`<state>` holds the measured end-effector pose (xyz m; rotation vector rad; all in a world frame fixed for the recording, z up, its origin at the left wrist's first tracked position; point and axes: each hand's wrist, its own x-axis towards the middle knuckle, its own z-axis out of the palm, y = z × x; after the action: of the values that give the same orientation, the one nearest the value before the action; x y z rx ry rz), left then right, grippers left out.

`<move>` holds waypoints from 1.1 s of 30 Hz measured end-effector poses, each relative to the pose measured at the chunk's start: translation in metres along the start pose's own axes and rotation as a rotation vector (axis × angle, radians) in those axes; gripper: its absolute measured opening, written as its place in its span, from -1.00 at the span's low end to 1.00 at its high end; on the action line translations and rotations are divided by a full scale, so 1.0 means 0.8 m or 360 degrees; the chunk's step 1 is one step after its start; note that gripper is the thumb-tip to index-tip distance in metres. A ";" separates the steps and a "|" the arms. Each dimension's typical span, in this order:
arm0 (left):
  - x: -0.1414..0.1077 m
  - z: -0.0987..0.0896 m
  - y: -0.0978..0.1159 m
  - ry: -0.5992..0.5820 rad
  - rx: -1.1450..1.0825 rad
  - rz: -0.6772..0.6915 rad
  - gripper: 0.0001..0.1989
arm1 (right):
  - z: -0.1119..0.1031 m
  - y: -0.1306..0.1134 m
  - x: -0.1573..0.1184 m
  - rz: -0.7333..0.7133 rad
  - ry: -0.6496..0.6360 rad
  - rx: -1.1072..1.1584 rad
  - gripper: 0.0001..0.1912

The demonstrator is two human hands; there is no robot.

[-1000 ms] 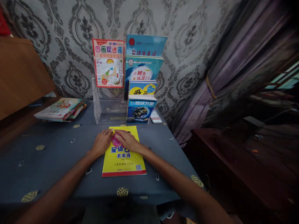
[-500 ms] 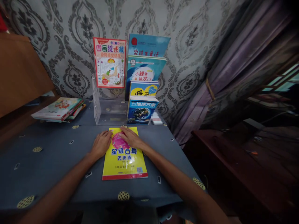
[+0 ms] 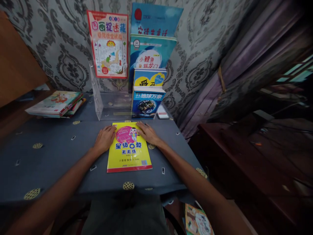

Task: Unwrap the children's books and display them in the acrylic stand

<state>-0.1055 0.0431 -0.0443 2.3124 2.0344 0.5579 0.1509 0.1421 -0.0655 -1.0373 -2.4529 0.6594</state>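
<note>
A yellow workbook (image 3: pixel 130 160) with a pink circle and a red bottom band lies flat on the table in front of me. At its upper left edge rests my left hand (image 3: pixel 105 138), fingers stretched out and fingertips on the cover's border. My right hand (image 3: pixel 148 133) lies open at the upper right edge, its fingertips touching the cover beside a printed cartoon figure. Just beyond the workbook stands a clear book rack (image 3: pixel 97 107). It carries a red-bordered picture book (image 3: pixel 110 55) on the left and a tiered column of books, with a blue Earth book (image 3: pixel 146 102) in front.
Several books form a stack (image 3: pixel 55 102) at the table's back left. A patterned blue-grey cloth (image 3: pixel 61 156) covers the table. Right of it are a purple curtain (image 3: pixel 210 88) and a dark red cabinet (image 3: pixel 227 156). Another book (image 3: pixel 198 220) lies below the front edge.
My right hand has slid from the pink circle to the workbook's upper right edge, uncovering the cartoon figure. My left hand stays at the left edge. The view has tilted down.
</note>
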 end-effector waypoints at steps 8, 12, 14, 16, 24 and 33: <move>0.000 -0.005 0.004 -0.0017 -0.0016 -0.0028 -0.65 | -0.009 -0.032 -0.080 -0.0127 -0.0061 0.0201 -0.47; 0.000 -0.007 0.006 -0.0053 -0.0006 -0.0036 -0.65 | -0.011 -0.055 -0.142 -0.0165 -0.0062 0.0299 -0.51; -0.001 -0.006 0.006 -0.0043 0.0007 -0.0040 -0.65 | -0.012 -0.065 -0.170 -0.0217 -0.0070 0.0302 -0.53; 0.000 -0.005 0.005 -0.0026 0.0017 -0.0029 -0.66 | -0.016 -0.074 -0.192 -0.0269 -0.0089 0.0261 -0.53; 0.006 0.007 -0.013 0.0105 -0.0101 0.0091 -0.69 | -0.012 -0.126 -0.141 -0.0524 -0.0174 -0.0055 -0.61; 0.003 0.016 -0.021 0.0137 -0.0141 0.0097 -0.67 | 0.056 -0.191 -0.080 -0.0917 -0.0533 -0.0275 -0.48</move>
<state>-0.1177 0.0509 -0.0593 2.3453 1.9361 0.7469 0.0840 -0.0111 -0.0279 -0.2382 -2.9420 0.4570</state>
